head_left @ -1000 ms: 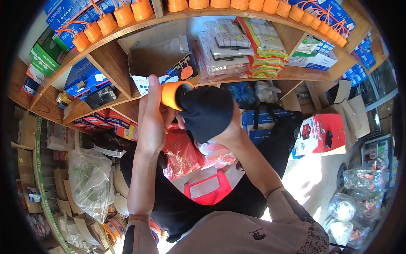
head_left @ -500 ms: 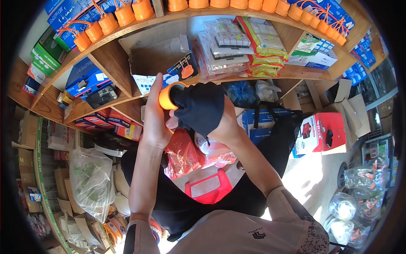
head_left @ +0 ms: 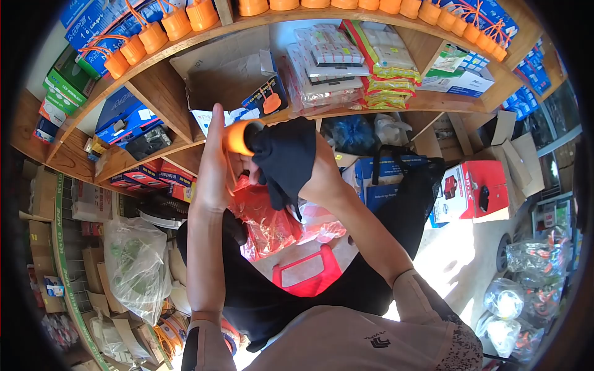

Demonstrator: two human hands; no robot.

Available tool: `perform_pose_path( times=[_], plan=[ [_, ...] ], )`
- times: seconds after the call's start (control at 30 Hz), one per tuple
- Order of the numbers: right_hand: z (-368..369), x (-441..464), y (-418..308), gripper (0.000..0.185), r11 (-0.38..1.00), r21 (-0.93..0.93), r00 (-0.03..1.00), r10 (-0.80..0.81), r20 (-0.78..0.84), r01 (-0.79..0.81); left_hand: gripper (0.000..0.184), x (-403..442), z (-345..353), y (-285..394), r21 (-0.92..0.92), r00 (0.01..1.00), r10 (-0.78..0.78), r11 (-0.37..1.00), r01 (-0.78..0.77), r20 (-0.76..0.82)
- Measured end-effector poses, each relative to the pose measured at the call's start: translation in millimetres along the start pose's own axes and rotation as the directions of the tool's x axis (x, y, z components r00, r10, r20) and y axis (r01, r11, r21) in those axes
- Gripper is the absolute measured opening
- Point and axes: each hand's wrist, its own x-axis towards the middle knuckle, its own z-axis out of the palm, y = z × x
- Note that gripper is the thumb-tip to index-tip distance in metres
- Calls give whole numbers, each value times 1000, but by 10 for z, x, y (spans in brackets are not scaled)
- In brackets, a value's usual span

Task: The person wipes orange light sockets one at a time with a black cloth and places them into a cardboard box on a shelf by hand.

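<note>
My left hand (head_left: 212, 176) is closed around an orange lamp holder (head_left: 235, 137), its thumb pointing up along the outside. The holder's dark round mouth faces right, and a thin orange wire hangs beneath it. In my right hand (head_left: 325, 176) a black cloth (head_left: 286, 151) is bunched up, one corner dangling. The cloth touches the rim of the holder; whether any of it is inside, I cannot tell. Both hands are in front of my chest, above my lap. The left fingers are partly hidden behind the holder.
Similar orange lamp holders (head_left: 176, 23) line the upper shelf. Behind my hands stand an open cardboard box (head_left: 226, 68) and stacked plastic packs (head_left: 328, 68). Below are a red plastic bag (head_left: 266, 226) and a red stool (head_left: 309, 272). A red-and-white box (head_left: 473, 191) is at right.
Both hands have shifted slightly left, with the lamp holder and cloth. The holder's mouth has turned more into view, and the cloth now hangs lower in my right hand.
</note>
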Motion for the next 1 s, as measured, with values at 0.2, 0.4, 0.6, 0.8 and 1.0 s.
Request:
perform_pose_path(
  times=[0.2, 0.4, 0.6, 0.8, 1.0],
  plan=[
    [-164, 206, -245, 29, 854, -401, 928, -371, -22, 332, 65, -147, -47, 98, 70, 989, 145, 987, -148, 41],
    [-299, 161, -114, 26, 997, 36, 949, -51, -310, 65, 76, -117, -166, 109, -275, 938, 176, 957, -92, 299],
    [-362, 384, -134, 30, 701, 713, 891, 338, -303, -23, 66, -111, -73, 37, -210, 985, 160, 967, -144, 62],
    [-396, 434, -265, 30, 911, 405, 943, 64, -325, 78, 61, -78, -149, 61, -170, 968, 190, 972, -162, 164],
    [-448, 408, -340, 31, 974, 106, 960, -175, -217, 202, 61, -69, -211, 77, -200, 940, 244, 959, -198, 238]
  ],
)
